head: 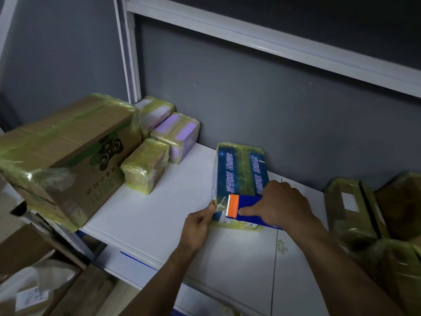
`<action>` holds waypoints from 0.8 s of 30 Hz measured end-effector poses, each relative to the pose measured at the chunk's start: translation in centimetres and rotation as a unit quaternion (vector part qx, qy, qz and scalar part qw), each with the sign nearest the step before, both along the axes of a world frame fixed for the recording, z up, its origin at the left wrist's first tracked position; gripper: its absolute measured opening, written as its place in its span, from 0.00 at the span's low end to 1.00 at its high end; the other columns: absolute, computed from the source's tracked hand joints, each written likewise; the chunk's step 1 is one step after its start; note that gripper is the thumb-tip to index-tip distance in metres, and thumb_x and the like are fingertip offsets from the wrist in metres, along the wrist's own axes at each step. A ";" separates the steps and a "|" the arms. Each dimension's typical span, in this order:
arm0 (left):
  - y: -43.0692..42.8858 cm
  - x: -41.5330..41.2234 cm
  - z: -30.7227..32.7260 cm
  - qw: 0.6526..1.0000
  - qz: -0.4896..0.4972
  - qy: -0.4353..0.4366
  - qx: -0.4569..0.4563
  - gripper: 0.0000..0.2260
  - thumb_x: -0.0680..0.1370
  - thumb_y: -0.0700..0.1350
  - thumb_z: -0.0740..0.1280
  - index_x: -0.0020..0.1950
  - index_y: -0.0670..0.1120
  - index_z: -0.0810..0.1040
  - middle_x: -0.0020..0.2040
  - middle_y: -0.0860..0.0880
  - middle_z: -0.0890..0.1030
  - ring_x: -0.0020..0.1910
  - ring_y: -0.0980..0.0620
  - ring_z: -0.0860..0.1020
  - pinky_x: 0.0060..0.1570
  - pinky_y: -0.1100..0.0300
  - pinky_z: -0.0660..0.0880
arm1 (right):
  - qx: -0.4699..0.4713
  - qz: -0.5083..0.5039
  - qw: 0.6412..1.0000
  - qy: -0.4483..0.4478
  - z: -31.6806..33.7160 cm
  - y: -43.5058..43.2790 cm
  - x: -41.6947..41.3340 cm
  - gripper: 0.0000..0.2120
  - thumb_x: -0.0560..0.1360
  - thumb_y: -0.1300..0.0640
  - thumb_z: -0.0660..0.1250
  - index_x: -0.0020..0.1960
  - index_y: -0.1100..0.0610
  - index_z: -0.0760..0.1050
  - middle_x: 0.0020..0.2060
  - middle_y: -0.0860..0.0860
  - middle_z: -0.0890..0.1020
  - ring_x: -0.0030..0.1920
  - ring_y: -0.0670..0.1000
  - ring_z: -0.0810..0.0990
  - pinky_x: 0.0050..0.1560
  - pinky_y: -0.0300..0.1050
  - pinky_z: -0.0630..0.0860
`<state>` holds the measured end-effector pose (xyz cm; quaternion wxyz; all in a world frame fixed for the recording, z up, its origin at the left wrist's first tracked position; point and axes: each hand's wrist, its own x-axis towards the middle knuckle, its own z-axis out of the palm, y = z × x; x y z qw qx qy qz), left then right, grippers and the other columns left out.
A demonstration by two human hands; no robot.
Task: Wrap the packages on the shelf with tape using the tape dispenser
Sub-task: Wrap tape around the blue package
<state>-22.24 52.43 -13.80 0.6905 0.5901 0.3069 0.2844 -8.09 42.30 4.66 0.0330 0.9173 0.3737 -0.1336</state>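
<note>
Right hand (pixel 282 206) curled over the single tape dispenser (pixel 234 205), index finger laid straight along its blue body; the orange plate with its toothed blade faces left. Left hand (pixel 200 221) pinches the clear tape strip (pixel 219 205) between thumb and fingers at the near left corner of the blue package (pixel 239 174), just beside the blade. This one blue package, printed with white characters and already banded in yellowish tape, lies flat on the white shelf (pixel 148 213), with the dispenser resting on its near end. Three small taped packages (pixel 145 165) stand close together near the back left of the shelf, against the grey wall. One large cardboard box (pixel 68 156), also taped and printed with a green game-controller mark, sits at the far left, overhanging the shelf edge. Taped brown parcels (pixel 348 208), at least two, crowd the right edge; their exact number cannot be told.
</note>
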 end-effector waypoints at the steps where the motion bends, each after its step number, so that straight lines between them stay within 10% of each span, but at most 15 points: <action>1: 0.3 -0.3 0.1 1.000 -0.015 0.002 0.012 0.15 0.82 0.59 0.59 0.57 0.60 0.85 0.54 0.62 0.85 0.57 0.62 0.81 0.49 0.67 0.79 | 0.003 0.001 1.000 0.000 0.0 0.0 0.0 0.41 0.62 0.25 0.76 0.61 0.52 0.70 0.55 0.50 0.81 0.54 0.52 0.82 0.51 0.47 0.82; 8: 4.3 -1.7 2.1 0.982 -0.125 0.023 0.141 0.12 0.78 0.57 0.69 0.62 0.65 0.80 0.61 0.66 0.81 0.63 0.61 0.78 0.51 0.69 0.78 | 0.016 -0.001 1.000 0.001 -0.4 -0.6 0.4 0.40 0.64 0.25 0.75 0.63 0.53 0.72 0.57 0.49 0.82 0.54 0.51 0.83 0.49 0.46 0.81; 15: 6.4 -0.9 2.4 0.919 -0.149 0.041 0.364 0.19 0.77 0.51 0.71 0.67 0.50 0.82 0.72 0.55 0.75 0.73 0.60 0.69 0.67 0.56 0.75 | 0.022 -0.009 1.000 -0.005 -1.1 -0.8 0.5 0.42 0.65 0.25 0.74 0.66 0.53 0.71 0.59 0.49 0.82 0.56 0.52 0.84 0.51 0.46 0.82; 24: 6.9 -1.0 2.5 0.823 -0.076 0.070 0.558 0.16 0.76 0.57 0.73 0.61 0.52 0.85 0.64 0.56 0.82 0.62 0.58 0.79 0.53 0.55 0.82 | 0.059 -0.006 0.998 -0.001 -1.9 -1.9 0.5 0.41 0.65 0.25 0.73 0.65 0.52 0.71 0.59 0.47 0.82 0.56 0.51 0.84 0.48 0.44 0.82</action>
